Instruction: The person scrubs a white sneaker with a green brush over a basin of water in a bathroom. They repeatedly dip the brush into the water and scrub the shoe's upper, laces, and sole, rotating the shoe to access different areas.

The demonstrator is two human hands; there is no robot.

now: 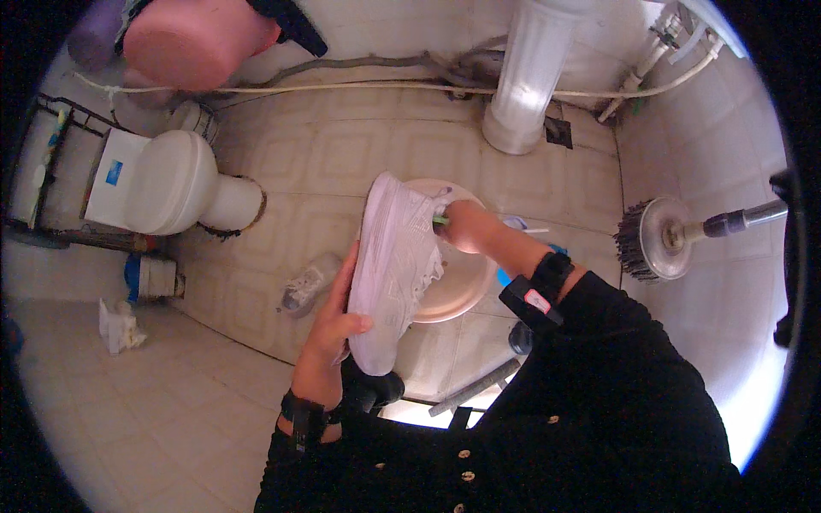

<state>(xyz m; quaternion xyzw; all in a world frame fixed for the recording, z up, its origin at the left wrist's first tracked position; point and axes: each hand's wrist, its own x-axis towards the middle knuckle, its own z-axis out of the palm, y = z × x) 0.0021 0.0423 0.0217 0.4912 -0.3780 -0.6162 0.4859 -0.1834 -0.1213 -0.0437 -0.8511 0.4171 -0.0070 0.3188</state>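
Observation:
A white lace-up sneaker (385, 276) is held over a round pale basin (458, 282) on the tiled floor, its toe towards me. My left hand (337, 320) grips its sole side near the toe, thumb on the edge. At the heel end, my right hand (465, 224) is closed on a green-handled tool (440, 220), most of it hidden by the fingers and the shoe. Another light-coloured shoe (310, 285) lies on the floor left of my left hand.
A white toilet (173, 183) stands at the left and a white pipe column (526, 83) at the back. A round brush (657, 238) on a pole is at the right. A pink basin (189, 42) hangs at upper left; a cord (359, 85) crosses the back.

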